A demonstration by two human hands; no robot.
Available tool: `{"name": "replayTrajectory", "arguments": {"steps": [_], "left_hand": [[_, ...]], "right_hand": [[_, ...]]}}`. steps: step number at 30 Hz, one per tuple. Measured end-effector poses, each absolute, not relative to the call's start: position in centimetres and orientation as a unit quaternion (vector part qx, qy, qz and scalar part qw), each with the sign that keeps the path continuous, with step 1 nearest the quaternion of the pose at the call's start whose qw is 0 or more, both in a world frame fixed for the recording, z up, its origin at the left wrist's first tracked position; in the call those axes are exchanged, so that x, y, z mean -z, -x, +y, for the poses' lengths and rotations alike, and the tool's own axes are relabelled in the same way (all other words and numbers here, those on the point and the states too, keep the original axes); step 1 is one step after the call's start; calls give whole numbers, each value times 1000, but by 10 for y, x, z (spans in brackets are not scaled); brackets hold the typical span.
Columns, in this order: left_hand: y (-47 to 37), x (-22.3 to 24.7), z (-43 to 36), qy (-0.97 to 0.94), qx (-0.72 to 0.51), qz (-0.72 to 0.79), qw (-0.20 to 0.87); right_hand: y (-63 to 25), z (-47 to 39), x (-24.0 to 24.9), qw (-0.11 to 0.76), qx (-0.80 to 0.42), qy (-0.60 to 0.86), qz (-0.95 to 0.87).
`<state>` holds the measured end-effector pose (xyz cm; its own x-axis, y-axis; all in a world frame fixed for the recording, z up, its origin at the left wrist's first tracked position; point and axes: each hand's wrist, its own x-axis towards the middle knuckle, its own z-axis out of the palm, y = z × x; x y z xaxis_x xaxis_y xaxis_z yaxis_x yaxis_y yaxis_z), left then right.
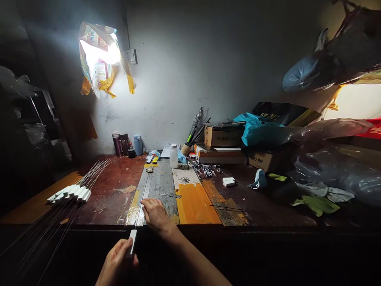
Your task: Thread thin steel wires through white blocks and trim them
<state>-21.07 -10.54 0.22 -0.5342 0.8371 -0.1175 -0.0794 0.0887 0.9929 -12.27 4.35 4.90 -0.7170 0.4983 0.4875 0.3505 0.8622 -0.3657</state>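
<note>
My left hand (117, 256) is closed round a white foam-like block (133, 241), held just in front of the table's front edge. From the block's far end a thin wire (136, 222) runs up over the edge onto the grey strip. My right hand (156, 214) rests palm down at that edge, its thumb and fingertips closed on the wire beside a steel ruler (146, 186). The ruler lies lengthwise on the grey strip. To the left, a pile of similar white blocks (70, 192) has long thin wires passing out at both ends.
A white bottle (174, 156) stands behind the ruler. Small dark-and-white parts (206, 170) lie scattered behind the orange strip (198, 202). Two small white blocks (228, 182), cloths (317, 203), cardboard boxes (223, 135) and plastic bags fill the right. Flasks (137, 145) stand by the wall.
</note>
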Motion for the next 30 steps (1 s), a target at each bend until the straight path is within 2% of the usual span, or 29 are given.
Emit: {"name": "replayTrajectory", "arguments": {"steps": [8, 20, 23, 27, 30], "left_hand": [[209, -12, -110, -328, -594, 626, 385], [222, -20, -103, -339, -591, 594, 428], [222, -35, -113, -347, -588, 579, 446], [213, -56, -123, -404, -586, 581, 395], [197, -66, -129, -456, -560, 586, 368]], "right_hand": [[126, 48, -47, 255, -111, 197, -940], [115, 46, -57, 279, -99, 168, -940], [94, 41, -70, 330, -68, 131, -933], [58, 25, -92, 462, 21, 63, -884], [29, 11, -106, 492, 58, 52, -867]]}}
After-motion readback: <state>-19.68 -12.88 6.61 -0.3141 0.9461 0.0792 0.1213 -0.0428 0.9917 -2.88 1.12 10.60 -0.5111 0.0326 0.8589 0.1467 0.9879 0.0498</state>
